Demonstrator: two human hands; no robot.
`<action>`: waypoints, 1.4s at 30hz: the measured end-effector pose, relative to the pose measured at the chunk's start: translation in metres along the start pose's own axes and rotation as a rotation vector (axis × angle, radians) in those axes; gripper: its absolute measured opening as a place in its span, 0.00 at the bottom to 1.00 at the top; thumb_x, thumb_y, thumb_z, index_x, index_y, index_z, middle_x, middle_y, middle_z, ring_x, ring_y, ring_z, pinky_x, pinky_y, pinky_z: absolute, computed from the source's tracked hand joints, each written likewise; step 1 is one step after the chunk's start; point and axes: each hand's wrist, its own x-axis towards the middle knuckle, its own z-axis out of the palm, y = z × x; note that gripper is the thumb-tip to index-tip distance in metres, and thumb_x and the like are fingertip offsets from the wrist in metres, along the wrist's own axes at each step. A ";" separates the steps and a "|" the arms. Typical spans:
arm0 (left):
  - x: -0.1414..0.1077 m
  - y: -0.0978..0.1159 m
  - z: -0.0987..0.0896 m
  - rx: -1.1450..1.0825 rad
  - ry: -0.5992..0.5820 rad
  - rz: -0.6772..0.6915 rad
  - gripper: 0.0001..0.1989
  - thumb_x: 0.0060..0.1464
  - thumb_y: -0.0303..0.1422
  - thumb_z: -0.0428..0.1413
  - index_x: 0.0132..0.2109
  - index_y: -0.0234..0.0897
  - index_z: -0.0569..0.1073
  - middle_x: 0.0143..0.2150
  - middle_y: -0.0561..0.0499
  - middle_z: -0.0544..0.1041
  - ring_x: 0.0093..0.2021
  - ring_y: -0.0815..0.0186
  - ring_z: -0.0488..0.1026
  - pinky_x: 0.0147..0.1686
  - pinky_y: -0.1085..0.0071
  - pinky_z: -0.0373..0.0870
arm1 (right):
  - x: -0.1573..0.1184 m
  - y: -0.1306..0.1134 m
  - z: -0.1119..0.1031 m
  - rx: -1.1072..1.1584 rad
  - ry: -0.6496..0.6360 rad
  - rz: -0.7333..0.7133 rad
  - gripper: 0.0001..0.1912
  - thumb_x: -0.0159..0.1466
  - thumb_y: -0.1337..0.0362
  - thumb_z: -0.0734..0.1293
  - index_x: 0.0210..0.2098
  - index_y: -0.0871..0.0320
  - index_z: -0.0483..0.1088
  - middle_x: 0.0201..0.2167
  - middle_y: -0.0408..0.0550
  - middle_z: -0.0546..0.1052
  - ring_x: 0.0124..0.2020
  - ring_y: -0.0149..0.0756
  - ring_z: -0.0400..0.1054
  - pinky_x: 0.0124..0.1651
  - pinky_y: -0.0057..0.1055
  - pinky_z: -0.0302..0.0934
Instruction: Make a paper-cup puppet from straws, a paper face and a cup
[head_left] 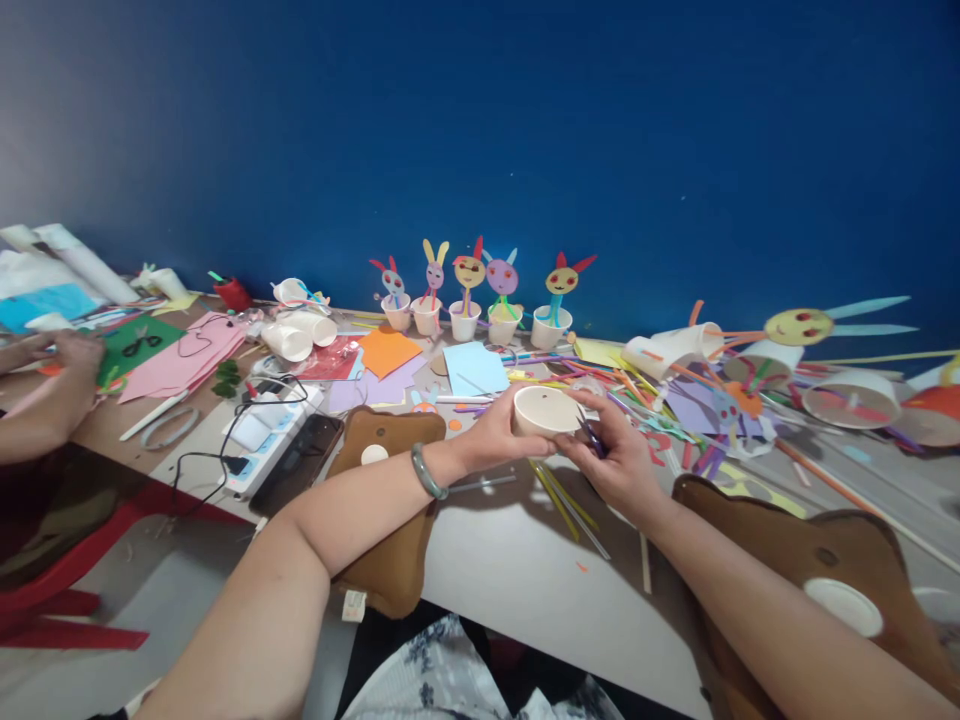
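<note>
My left hand [499, 437] wraps round the left side of a white paper cup [546, 411], whose open top faces me. At the cup's right side is my right hand [611, 455], closed on dark-handled scissors [592, 437], with the thumb near the cup's lower edge. The scissors' blades are at the cup's right rim, and part of them is hidden by the fingers. Below the cup, yellow straws [559, 500] and clear ones lie on the table.
Several rabbit-faced cups [465, 322] stand along the blue wall. Straws and paper litter the right side. Brown cushions [394, 540] lie at both sides. A power strip [274, 435] is at left, beyond it another person's hands [75, 360] near green paper [139, 350].
</note>
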 end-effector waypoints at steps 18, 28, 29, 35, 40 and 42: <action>0.001 -0.003 -0.002 0.000 -0.036 0.029 0.38 0.40 0.35 0.70 0.59 0.38 0.66 0.57 0.42 0.72 0.60 0.50 0.69 0.62 0.52 0.64 | -0.001 0.000 -0.003 -0.034 -0.006 0.006 0.25 0.63 0.53 0.71 0.56 0.54 0.67 0.28 0.45 0.76 0.23 0.35 0.67 0.25 0.33 0.61; 0.001 0.001 -0.004 -0.024 -0.063 -0.002 0.39 0.40 0.33 0.69 0.59 0.39 0.65 0.56 0.44 0.72 0.60 0.50 0.68 0.61 0.53 0.64 | -0.003 -0.002 -0.006 -0.058 0.003 -0.005 0.24 0.63 0.55 0.70 0.56 0.54 0.66 0.36 0.49 0.79 0.27 0.36 0.69 0.28 0.33 0.63; 0.001 0.001 -0.004 -0.028 -0.067 -0.005 0.38 0.40 0.33 0.68 0.59 0.39 0.65 0.56 0.44 0.72 0.59 0.50 0.68 0.61 0.53 0.64 | -0.003 -0.002 -0.006 -0.066 0.003 -0.001 0.24 0.63 0.55 0.70 0.57 0.54 0.66 0.33 0.48 0.79 0.26 0.35 0.69 0.28 0.33 0.62; 0.001 0.003 -0.002 -0.023 -0.075 -0.012 0.38 0.40 0.32 0.67 0.59 0.40 0.64 0.55 0.44 0.72 0.58 0.52 0.69 0.60 0.53 0.65 | -0.003 -0.001 -0.006 -0.065 0.023 -0.002 0.24 0.62 0.55 0.71 0.56 0.54 0.67 0.39 0.50 0.79 0.28 0.35 0.70 0.29 0.34 0.64; 0.000 0.004 -0.002 -0.011 -0.063 -0.009 0.37 0.40 0.32 0.68 0.59 0.39 0.65 0.55 0.45 0.72 0.57 0.53 0.69 0.60 0.54 0.64 | -0.003 0.002 -0.005 -0.050 0.031 -0.006 0.26 0.60 0.56 0.73 0.57 0.53 0.69 0.42 0.51 0.78 0.27 0.35 0.69 0.27 0.33 0.64; 0.001 0.004 -0.002 -0.001 -0.054 -0.005 0.37 0.40 0.32 0.68 0.58 0.39 0.65 0.54 0.44 0.72 0.57 0.52 0.69 0.60 0.54 0.64 | -0.003 0.003 -0.005 -0.050 0.038 -0.013 0.27 0.60 0.56 0.74 0.57 0.52 0.69 0.43 0.51 0.78 0.28 0.36 0.70 0.27 0.33 0.65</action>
